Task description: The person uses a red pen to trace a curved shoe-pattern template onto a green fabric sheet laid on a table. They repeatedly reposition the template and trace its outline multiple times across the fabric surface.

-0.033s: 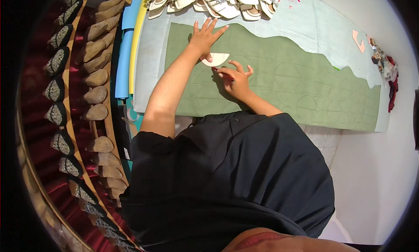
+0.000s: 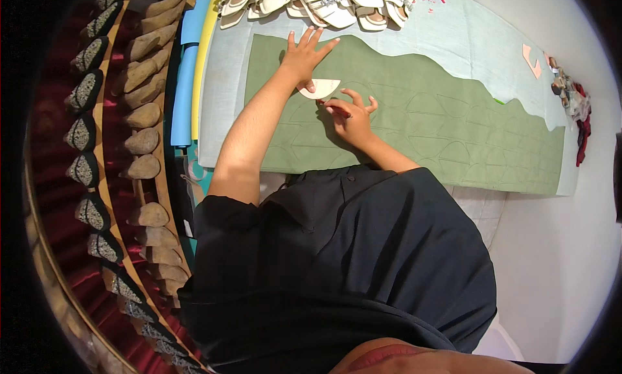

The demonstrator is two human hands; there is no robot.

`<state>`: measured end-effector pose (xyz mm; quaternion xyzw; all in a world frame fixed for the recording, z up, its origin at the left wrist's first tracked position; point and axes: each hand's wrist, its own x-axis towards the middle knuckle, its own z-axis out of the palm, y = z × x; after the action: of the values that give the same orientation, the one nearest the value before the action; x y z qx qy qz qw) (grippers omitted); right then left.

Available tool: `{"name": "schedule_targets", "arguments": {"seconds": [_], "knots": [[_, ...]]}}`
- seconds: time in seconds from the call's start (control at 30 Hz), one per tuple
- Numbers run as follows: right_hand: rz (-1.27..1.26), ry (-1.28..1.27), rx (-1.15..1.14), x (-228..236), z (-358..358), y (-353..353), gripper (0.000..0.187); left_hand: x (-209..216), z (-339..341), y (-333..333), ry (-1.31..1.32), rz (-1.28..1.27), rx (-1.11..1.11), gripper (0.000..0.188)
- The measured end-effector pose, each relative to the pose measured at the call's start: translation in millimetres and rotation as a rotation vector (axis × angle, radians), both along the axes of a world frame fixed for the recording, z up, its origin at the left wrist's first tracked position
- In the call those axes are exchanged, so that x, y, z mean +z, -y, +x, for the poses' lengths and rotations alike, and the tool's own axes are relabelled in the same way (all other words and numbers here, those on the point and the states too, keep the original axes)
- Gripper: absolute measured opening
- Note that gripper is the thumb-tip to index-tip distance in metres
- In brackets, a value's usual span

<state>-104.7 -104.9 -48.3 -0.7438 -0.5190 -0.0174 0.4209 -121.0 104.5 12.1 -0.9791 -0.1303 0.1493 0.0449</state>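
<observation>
A sheet of green material [image 2: 414, 137] with a wavy far edge lies on the table, its surface marked with rows of curved, half-round outlines. My left hand [image 2: 304, 58] rests flat on it with fingers spread, and the thumb presses on a pale half-round template [image 2: 324, 88]. My right hand [image 2: 353, 118] is closed round a red pen [image 2: 341, 112]. The pen's tip is at the curved near edge of the template.
White strappy sandals [image 2: 324, 8] stand in a row along the far edge. Blue rolls [image 2: 186, 92] lie on the left, beside racks of wooden shoe lasts [image 2: 142, 141] and dark beaded shoe uppers [image 2: 83, 134]. A pink paper piece [image 2: 532, 62] lies far right, near bundled scraps [image 2: 573, 99].
My right hand and the pen have shifted very slightly to the right along the template's edge. The left hand holds its place.
</observation>
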Motion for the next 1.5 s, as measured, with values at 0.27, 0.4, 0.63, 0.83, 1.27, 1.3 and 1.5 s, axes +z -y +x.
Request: {"name": "schedule_targets", "arguments": {"seconds": [0.27,0.4,0.63,0.83,1.27,1.3,1.5], "knots": [[-0.025,-0.157,-0.149,-11.6,53.0,-6.1,0.009,4.5,1.7,2.4,-0.033,0.013,-0.007,0.149],[0.024,-0.188,-0.203,-20.1,69.6,-13.7,0.010,3.3,1.6,3.1,-0.033,0.024,-0.015,0.149],[0.069,-0.229,-0.312,-28.4,72.0,-16.7,0.010,1.9,-5.5,2.7,0.035,-0.016,0.004,0.123],[0.119,-0.304,-0.319,-24.4,69.9,-8.9,0.018,-12.7,-32.8,-2.8,0.209,-0.243,0.054,0.064],[0.016,-0.113,-0.276,-19.4,49.9,-8.7,0.019,-6.6,-108.3,-7.3,0.511,-0.489,0.303,0.018],[-0.001,-0.109,-0.280,-19.5,50.3,-9.0,0.018,-4.7,-119.9,-7.4,0.558,-0.483,0.318,0.018],[-0.039,-0.015,-0.231,-18.9,45.7,-6.5,0.019,-22.9,-174.8,-4.4,0.720,-0.509,0.462,0.016]]}}
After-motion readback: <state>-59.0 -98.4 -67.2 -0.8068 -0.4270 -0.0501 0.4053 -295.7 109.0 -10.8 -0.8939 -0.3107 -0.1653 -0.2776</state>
